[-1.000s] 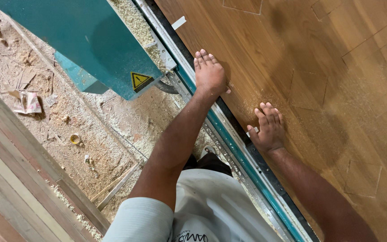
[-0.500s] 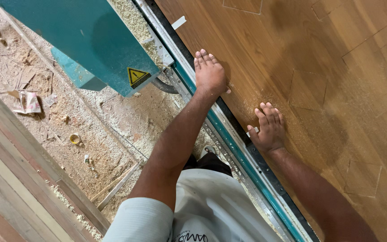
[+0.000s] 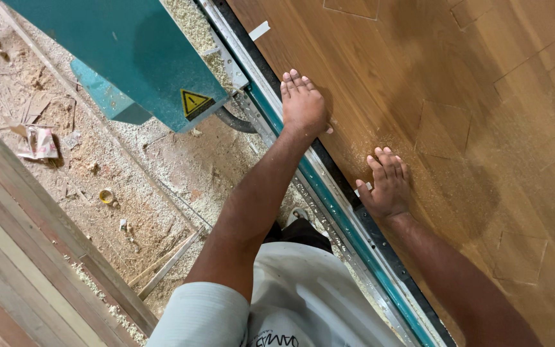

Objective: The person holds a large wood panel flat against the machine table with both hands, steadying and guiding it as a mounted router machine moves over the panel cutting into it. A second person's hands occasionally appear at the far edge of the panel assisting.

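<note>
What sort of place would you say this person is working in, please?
Most likely a woodworking shop. Both hands, left hand and right hand, press flat on a large wooden panel beside a teal machine, and sawdust covers the floor.

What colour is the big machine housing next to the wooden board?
Teal green machine housing, with a yellow warning sticker; head view.

Bright, sharp, tilted view; soft diffuse shadows
</note>
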A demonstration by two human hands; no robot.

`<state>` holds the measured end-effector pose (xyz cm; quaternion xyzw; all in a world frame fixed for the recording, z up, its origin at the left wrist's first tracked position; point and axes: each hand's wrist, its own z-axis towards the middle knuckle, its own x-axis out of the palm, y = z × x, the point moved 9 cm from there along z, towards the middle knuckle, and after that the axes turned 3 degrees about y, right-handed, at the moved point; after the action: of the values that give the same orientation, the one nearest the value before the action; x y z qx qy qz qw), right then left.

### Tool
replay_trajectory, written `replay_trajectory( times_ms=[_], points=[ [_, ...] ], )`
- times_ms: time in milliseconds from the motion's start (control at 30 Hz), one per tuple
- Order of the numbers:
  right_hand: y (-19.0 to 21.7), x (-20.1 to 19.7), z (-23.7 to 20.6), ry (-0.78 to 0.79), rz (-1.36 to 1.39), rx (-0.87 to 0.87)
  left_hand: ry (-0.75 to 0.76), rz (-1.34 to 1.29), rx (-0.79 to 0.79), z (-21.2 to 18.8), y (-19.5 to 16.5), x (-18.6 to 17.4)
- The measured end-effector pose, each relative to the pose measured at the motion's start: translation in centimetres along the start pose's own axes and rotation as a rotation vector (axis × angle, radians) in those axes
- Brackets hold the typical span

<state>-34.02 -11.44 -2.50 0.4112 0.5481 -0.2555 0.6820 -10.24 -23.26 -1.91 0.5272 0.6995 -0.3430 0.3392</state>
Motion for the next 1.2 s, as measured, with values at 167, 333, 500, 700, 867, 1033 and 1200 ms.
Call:
replay_trajectory(
  times_ms=[167, 333, 500, 700, 867, 1033, 1200],
  points=[
    [-0.1, 0.1, -0.1, -0.012, -0.004, -0.010, -0.010, -0.010, -0.007, 0.0, 0.1, 0.1],
    [-0.4, 0.6, -0.4, 0.005, -0.048, -0.010, 0.002, 0.004, 0.007, 0.2, -0.1, 0.3],
    [-0.4, 0.4, -0.5, -0.022, -0.018, -0.032, -0.004, -0.014, 0.010, 0.2, -0.1, 0.4],
    [-0.4, 0.4, -0.5, -0.006, -0.003, -0.020, -0.025, -0.003, 0.011, 0.1, -0.2, 0.4],
    [-0.3, 0.4, -0.5, -0.002, -0.014, -0.018, -0.034, 0.001, 0.004, 0.2, -0.1, 0.3],
    [-0.4, 0.3, -0.5, -0.002, -0.011, -0.015, -0.049, -0.004, 0.003, 0.1, -0.1, 0.1],
    [0.2, -0.5, 0.0, -0.025, 0.010, -0.029, -0.077, -0.012, 0.004, -0.3, -0.3, -0.6]
  ],
)
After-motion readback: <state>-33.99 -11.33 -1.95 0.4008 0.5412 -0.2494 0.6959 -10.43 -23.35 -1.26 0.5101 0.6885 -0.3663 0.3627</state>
